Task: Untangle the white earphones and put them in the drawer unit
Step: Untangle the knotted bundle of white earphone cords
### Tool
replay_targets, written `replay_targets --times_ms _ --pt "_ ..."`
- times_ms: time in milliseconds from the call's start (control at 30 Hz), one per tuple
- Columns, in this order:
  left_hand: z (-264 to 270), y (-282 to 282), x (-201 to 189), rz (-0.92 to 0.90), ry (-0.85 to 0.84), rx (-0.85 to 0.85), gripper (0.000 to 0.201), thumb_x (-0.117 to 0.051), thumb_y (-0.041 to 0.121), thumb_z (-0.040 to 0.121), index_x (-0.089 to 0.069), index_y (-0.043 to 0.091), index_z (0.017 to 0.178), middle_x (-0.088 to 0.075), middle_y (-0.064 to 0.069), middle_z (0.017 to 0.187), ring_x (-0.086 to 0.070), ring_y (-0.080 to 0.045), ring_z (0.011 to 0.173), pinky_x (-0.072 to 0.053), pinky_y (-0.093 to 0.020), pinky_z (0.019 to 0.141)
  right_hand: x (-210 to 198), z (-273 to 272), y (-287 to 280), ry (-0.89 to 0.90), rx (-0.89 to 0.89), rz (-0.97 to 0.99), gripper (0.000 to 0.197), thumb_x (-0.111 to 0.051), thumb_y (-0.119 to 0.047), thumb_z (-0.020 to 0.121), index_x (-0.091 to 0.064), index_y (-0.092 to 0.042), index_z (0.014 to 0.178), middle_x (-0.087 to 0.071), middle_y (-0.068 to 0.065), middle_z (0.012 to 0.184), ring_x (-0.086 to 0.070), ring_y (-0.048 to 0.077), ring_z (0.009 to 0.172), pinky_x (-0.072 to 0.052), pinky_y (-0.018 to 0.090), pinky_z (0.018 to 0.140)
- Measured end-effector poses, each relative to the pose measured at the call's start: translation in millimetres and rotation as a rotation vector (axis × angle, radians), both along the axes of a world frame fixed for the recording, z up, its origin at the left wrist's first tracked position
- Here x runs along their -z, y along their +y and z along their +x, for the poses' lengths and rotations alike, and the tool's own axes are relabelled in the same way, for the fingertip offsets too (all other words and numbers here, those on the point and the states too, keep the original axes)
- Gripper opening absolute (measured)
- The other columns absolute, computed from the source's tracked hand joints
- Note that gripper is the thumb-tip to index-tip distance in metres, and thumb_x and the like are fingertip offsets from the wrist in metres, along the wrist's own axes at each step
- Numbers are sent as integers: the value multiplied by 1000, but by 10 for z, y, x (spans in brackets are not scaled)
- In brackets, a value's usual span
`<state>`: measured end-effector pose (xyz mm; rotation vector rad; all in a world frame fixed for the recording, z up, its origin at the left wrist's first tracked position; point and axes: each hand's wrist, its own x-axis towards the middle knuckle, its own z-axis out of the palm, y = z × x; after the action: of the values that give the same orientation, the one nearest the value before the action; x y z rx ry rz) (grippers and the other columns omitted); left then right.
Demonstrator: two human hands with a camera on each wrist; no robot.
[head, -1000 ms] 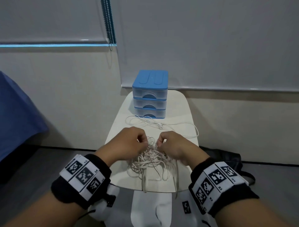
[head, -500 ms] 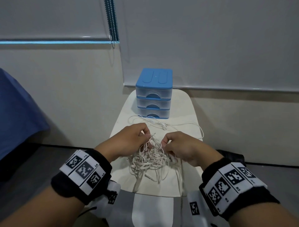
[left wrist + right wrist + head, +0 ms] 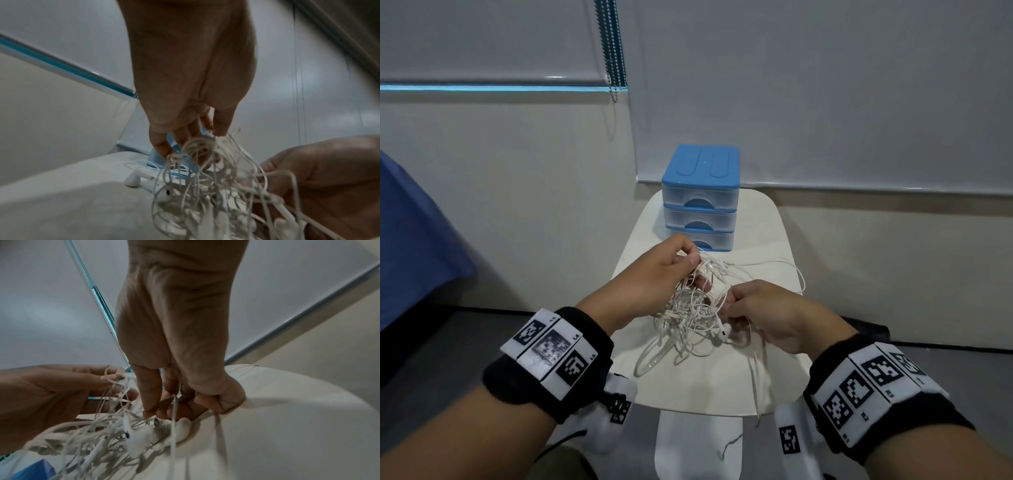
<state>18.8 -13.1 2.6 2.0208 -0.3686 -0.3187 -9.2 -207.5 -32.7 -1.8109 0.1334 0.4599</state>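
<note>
Your left hand [image 3: 664,270] pinches a bunch of cords at the top of the white earphones [image 3: 695,315] between thumb and curled fingers; your right hand [image 3: 760,315] pinches cords at the tangle's right side, an earbud just below its fingertips. The tangle hangs between both hands above the white table [image 3: 722,383], one cord trailing over the near edge. Your wristband tags read L4, L5. Beyond your left fingers stands the drawer unit [image 3: 700,198], its bottom drawer partly hidden, all drawers closed.
</note>
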Motion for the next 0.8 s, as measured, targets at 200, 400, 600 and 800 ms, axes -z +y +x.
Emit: replay_targets --times_ms 200,400,600,800 --pt "13 104 16 97 -117 21 14 -64 21 101 -60 34 105 -69 6 105 -63 -24 83 -53 -44 71 21 -5 22 21 -15 44 11 -56 9 95 -61 -1 95 -62 18 73 -54 16 48 -41 26 49" --pt "-77 230 -114 198 -317 110 28 -68 8 90 -63 35 94 -65 11 99 -61 -12 81 -51 -27 74 39 7 5 2 -4 42 10 -57 8 95 -64 2 99 -62 20 80 -55 18 55 -47 23 51" --pt "-158 161 -10 618 -368 111 12 -67 26 84 -75 33 79 -65 16 70 -61 -3 71 -49 -25 67 24 -7 -5 -13 -23 57 13 -56 10 93 -62 0 96 -61 20 78 -52 18 52 -43 22 46" --pt "-141 -27 172 632 -351 82 16 -67 22 84 -79 31 89 -56 16 63 -53 -6 67 -40 -24 64 56 -4 5 -18 -41 31 17 -64 4 94 -58 -7 82 -58 8 59 -48 20 52 -39 25 50"
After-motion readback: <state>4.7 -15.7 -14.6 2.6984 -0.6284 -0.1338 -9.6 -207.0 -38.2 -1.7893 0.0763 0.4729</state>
